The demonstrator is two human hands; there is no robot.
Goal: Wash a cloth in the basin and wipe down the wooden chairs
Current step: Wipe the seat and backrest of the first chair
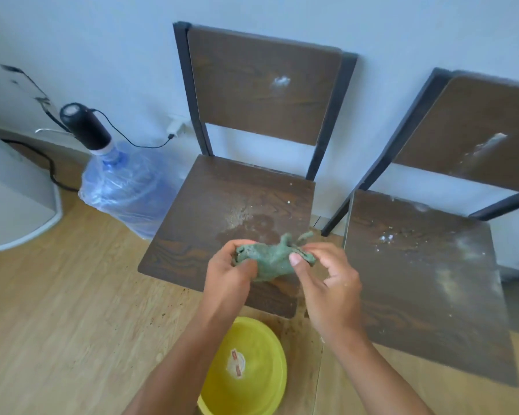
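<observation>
A crumpled green cloth [271,259] is held between both hands above the front of the left wooden chair's seat [210,214]. My left hand [228,274] grips its left end and my right hand [327,283] pinches its right end. The seat shows a wet patch and white specks behind the cloth. A second wooden chair [417,274] stands to the right, dusted with white powder on seat and backrest. The yellow basin [249,369] sits on the floor below my arms, just in front of the left chair.
A large blue water bottle [126,190] with a black pump and cable stands left of the chairs against the wall. A white appliance [12,199] is at the far left. Both chairs back onto the white wall. Wood floor [57,324] stretches to the left.
</observation>
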